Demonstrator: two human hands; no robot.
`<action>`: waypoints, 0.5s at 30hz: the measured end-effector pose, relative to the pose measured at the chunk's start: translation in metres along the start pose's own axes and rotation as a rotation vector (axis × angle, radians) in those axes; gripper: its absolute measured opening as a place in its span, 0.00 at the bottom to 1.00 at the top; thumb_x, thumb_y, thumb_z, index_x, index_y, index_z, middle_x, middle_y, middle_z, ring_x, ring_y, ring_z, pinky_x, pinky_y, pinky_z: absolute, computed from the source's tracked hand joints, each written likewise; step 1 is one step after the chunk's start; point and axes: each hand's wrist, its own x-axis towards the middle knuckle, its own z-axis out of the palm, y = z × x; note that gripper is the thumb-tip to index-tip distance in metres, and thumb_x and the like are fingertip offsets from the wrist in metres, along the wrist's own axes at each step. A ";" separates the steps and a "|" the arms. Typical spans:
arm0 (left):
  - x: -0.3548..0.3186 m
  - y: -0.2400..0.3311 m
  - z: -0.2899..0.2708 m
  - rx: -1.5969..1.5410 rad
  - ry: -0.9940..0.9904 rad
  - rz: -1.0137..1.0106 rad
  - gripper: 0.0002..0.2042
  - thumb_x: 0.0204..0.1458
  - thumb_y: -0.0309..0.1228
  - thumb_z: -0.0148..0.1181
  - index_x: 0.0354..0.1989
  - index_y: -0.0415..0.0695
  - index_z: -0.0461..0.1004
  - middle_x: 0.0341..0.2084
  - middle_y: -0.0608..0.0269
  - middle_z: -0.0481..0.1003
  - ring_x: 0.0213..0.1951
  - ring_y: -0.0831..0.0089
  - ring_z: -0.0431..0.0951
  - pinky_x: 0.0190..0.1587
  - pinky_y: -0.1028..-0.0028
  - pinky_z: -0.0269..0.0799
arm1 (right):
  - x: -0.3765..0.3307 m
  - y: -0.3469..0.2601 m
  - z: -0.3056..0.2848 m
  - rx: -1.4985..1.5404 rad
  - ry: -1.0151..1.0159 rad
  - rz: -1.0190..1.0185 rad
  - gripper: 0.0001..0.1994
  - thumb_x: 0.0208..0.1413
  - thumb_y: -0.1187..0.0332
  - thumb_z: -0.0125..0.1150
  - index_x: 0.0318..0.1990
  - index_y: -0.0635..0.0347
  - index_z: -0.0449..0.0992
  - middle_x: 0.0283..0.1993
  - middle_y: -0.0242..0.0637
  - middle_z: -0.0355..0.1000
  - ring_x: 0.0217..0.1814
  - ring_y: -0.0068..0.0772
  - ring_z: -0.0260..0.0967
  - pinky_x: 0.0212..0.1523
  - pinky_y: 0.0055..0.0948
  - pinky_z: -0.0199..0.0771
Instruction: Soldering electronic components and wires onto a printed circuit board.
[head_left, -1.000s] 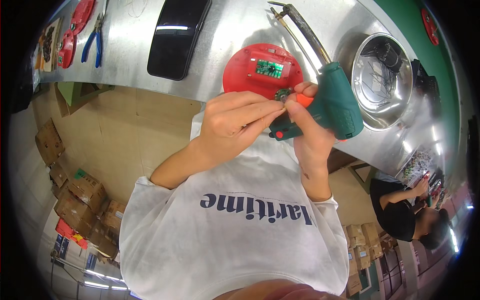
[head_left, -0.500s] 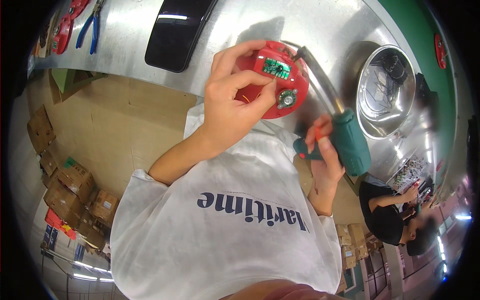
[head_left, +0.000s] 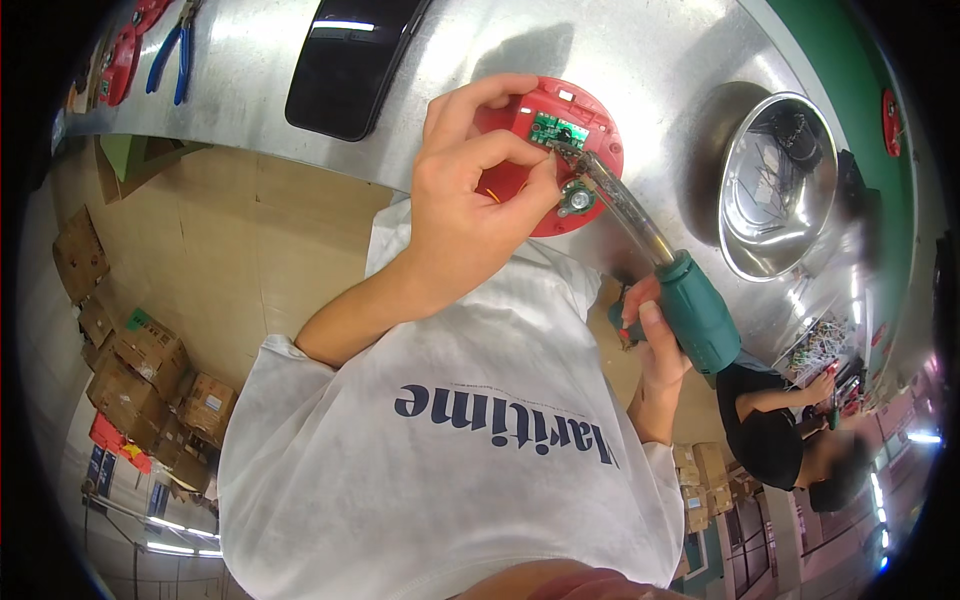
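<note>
The right hand [head_left: 655,345] grips a green-handled soldering iron [head_left: 650,255] — long axis slanting up-left, tip on the red disc [head_left: 520,150]. The left hand [head_left: 470,190] pinches at the disc's small parts. Beneath lies a metal bench [head_left: 640,60] — cardboard boxes [head_left: 140,370] on the floor.

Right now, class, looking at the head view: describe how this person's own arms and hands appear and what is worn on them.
Both hands, the left hand and the right hand, are bare: no gloves, rings or watch visible. The forearms are uncovered. A white short-sleeved T-shirt with dark lettering ends at the upper arms.
</note>
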 end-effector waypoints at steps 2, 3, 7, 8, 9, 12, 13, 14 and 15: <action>0.000 -0.001 0.000 -0.004 0.000 -0.008 0.03 0.40 0.19 0.63 0.24 0.38 0.76 0.50 0.57 0.71 0.48 0.67 0.70 0.51 0.72 0.65 | 0.000 0.000 0.002 0.021 0.016 0.002 0.17 0.49 0.68 0.56 0.44 0.70 0.69 0.27 0.41 0.68 0.24 0.26 0.63 0.25 0.23 0.62; 0.000 -0.001 -0.001 0.005 -0.001 -0.002 0.03 0.40 0.19 0.63 0.24 0.38 0.76 0.50 0.57 0.71 0.48 0.67 0.70 0.51 0.72 0.65 | 0.000 0.000 0.003 0.042 0.033 0.004 0.16 0.49 0.68 0.56 0.44 0.70 0.69 0.26 0.41 0.68 0.24 0.26 0.63 0.25 0.24 0.62; 0.000 0.000 0.000 -0.004 0.004 -0.005 0.02 0.40 0.19 0.63 0.24 0.38 0.76 0.50 0.57 0.71 0.49 0.67 0.69 0.51 0.72 0.65 | 0.000 -0.001 0.003 0.027 0.050 -0.003 0.16 0.49 0.68 0.56 0.42 0.70 0.69 0.26 0.40 0.68 0.23 0.26 0.62 0.25 0.24 0.62; 0.001 -0.001 0.000 -0.004 0.004 -0.006 0.02 0.40 0.19 0.63 0.24 0.38 0.76 0.50 0.57 0.71 0.49 0.67 0.69 0.51 0.72 0.65 | 0.001 0.000 0.003 0.006 0.034 -0.014 0.15 0.48 0.69 0.55 0.42 0.70 0.69 0.25 0.40 0.67 0.23 0.26 0.62 0.25 0.24 0.62; 0.001 0.000 0.000 0.002 0.005 -0.004 0.02 0.40 0.19 0.63 0.24 0.38 0.76 0.50 0.57 0.71 0.49 0.67 0.69 0.51 0.72 0.65 | 0.001 0.000 0.002 -0.015 0.019 -0.026 0.14 0.48 0.70 0.55 0.41 0.70 0.69 0.25 0.40 0.67 0.23 0.26 0.62 0.25 0.24 0.62; 0.001 0.000 0.000 0.004 0.007 -0.010 0.02 0.40 0.19 0.63 0.24 0.37 0.76 0.49 0.57 0.71 0.48 0.67 0.69 0.51 0.72 0.65 | 0.003 0.003 -0.005 -0.206 -0.061 -0.103 0.12 0.48 0.72 0.54 0.40 0.70 0.69 0.24 0.39 0.67 0.23 0.26 0.62 0.25 0.24 0.62; 0.001 -0.001 0.000 -0.001 0.009 -0.016 0.02 0.40 0.19 0.63 0.24 0.37 0.76 0.49 0.58 0.71 0.48 0.68 0.69 0.51 0.72 0.65 | 0.002 0.004 -0.005 -0.205 -0.060 -0.103 0.12 0.48 0.72 0.54 0.40 0.70 0.69 0.24 0.39 0.67 0.23 0.26 0.62 0.25 0.24 0.62; 0.000 0.000 0.000 0.000 0.008 -0.016 0.02 0.40 0.19 0.63 0.24 0.37 0.76 0.49 0.58 0.71 0.48 0.68 0.69 0.51 0.72 0.65 | 0.001 0.006 -0.004 -0.220 -0.044 -0.098 0.12 0.48 0.72 0.54 0.39 0.71 0.69 0.24 0.39 0.67 0.23 0.26 0.62 0.25 0.24 0.62; 0.000 0.000 0.000 0.015 0.005 -0.011 0.02 0.40 0.19 0.63 0.24 0.37 0.76 0.49 0.57 0.71 0.48 0.68 0.69 0.51 0.72 0.65 | 0.000 0.007 -0.004 -0.234 -0.027 -0.092 0.12 0.48 0.73 0.53 0.39 0.71 0.69 0.23 0.38 0.67 0.23 0.25 0.62 0.26 0.24 0.62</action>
